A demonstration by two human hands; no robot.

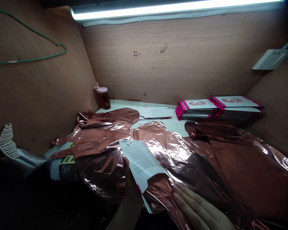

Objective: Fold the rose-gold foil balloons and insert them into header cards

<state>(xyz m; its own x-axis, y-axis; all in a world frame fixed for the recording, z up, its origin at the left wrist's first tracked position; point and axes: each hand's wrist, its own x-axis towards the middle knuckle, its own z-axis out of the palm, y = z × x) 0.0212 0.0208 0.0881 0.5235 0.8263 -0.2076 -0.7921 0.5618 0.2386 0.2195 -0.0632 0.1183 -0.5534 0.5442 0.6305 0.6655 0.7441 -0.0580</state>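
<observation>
My left hand (129,180) holds a white printed paper sleeve (141,159) from beneath, its thumb along the left edge and fingertips showing at the right edge. A folded rose-gold foil balloon (159,188) sticks out of the sleeve's near, notched end. How far it reaches inside is hidden. My right hand (201,209) lies with fingers stretched out and together against the foil, just right of that end. More rose-gold foil balloons (244,166) spread flat beneath and around both hands, creased and shiny.
Stacks of pink-edged sleeves marked 3 (199,108) stand at the back right. A few more white sleeves (156,112) lie at the back middle. A lidded cup (103,98) stands in the back left corner. Wooden walls (172,64) enclose the table; a green hanger (38,59) hangs left.
</observation>
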